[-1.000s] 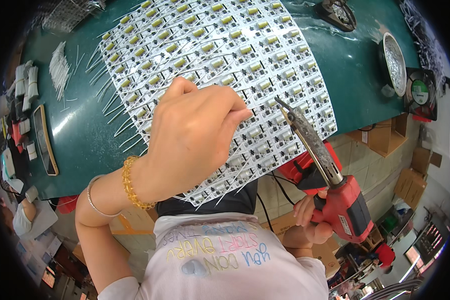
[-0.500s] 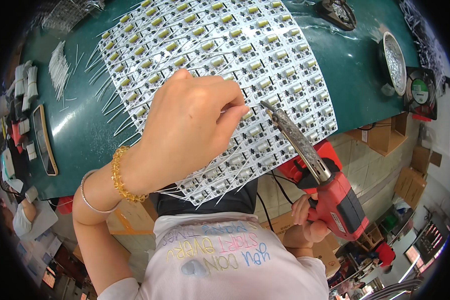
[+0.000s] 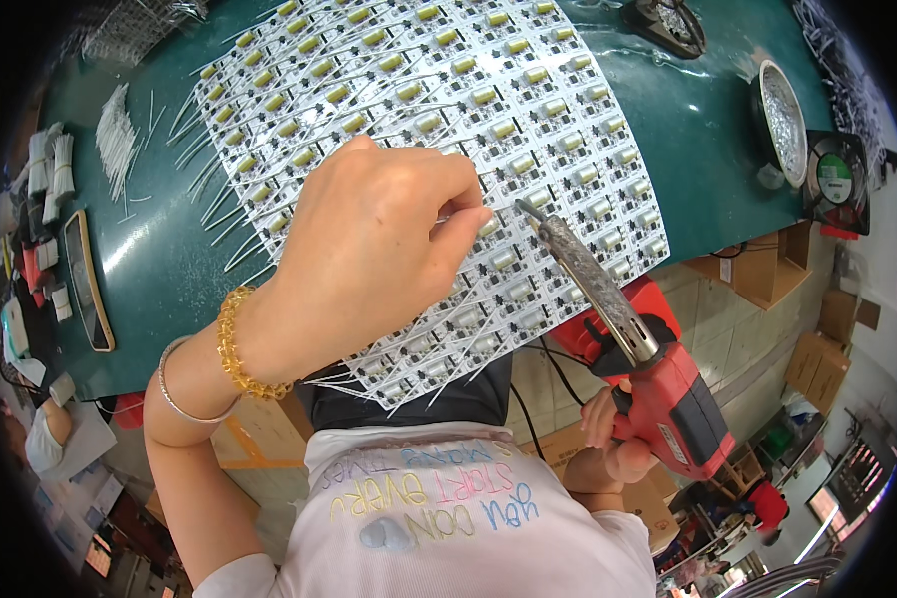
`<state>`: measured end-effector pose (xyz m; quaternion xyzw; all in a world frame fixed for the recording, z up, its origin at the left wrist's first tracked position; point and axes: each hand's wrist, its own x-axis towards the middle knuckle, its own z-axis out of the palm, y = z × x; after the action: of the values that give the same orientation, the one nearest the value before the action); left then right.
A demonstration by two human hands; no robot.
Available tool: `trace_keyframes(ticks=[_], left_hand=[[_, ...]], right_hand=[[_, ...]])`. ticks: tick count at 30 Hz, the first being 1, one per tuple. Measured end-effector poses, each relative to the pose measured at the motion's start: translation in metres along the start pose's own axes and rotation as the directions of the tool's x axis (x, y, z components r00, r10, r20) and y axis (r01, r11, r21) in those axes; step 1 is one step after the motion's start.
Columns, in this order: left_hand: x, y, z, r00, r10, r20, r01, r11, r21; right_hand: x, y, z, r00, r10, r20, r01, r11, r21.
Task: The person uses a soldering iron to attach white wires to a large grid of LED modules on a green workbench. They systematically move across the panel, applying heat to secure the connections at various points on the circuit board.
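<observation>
A large white panel of small circuit boards (image 3: 588, 149), each with a yellowish cylindrical part, lies on the green table and reaches over its near edge. Thin white wires (image 3: 194, 164) stick out from many boards, mostly on the left side. Over the panel's middle, my left hand (image 3: 384, 229) is closed in a pinch; what its fingertips hold is hidden. My right hand (image 3: 613, 434) grips a red and black soldering gun (image 3: 673, 409). The gun's dark tip touches or hovers just over a board, right of my left fingertips; I cannot tell which.
Loose white wires (image 3: 118, 140) and a phone (image 3: 88, 279) lie at the left, near bundled wires (image 3: 60, 164). A soldering iron stand (image 3: 668, 25) sits at the back right, with a round metal dish (image 3: 782, 125) and a small black fan (image 3: 832, 179) beyond the panel. Cardboard boxes (image 3: 767, 267) stand below.
The panel has shifted very slightly to the left in the picture, together with my left hand and the soldering tip. Both hands keep the same pose.
</observation>
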<state>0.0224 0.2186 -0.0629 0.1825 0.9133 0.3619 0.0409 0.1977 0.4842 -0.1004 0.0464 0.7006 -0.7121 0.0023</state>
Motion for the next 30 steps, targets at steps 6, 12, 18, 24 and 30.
trace_keyframes(ticks=[6,12,18,24,30], left_hand=[[0.001,0.000,-0.002,1.000,-0.018,0.010,0.018,1.000,-0.008],[0.002,0.001,-0.002,0.999,-0.023,0.024,0.023,1.000,-0.013],[0.003,0.000,-0.001,0.999,-0.040,0.018,0.041,0.998,-0.057],[0.002,0.001,-0.001,0.998,-0.053,0.019,0.054,0.996,-0.071],[0.003,0.001,-0.002,0.997,-0.069,0.025,0.071,0.994,-0.080]], right_hand=[[-0.019,0.018,-0.008,0.985,0.072,-0.159,-0.074,0.997,-0.010],[-0.005,0.005,-0.008,1.000,0.009,0.003,-0.009,1.000,-0.011],[-0.007,0.015,-0.015,0.996,-0.082,0.040,0.087,0.985,-0.149],[0.004,0.008,-0.002,0.995,-0.100,0.011,0.101,0.987,-0.127],[-0.003,0.012,-0.008,0.995,-0.099,0.026,0.102,0.979,-0.177]])
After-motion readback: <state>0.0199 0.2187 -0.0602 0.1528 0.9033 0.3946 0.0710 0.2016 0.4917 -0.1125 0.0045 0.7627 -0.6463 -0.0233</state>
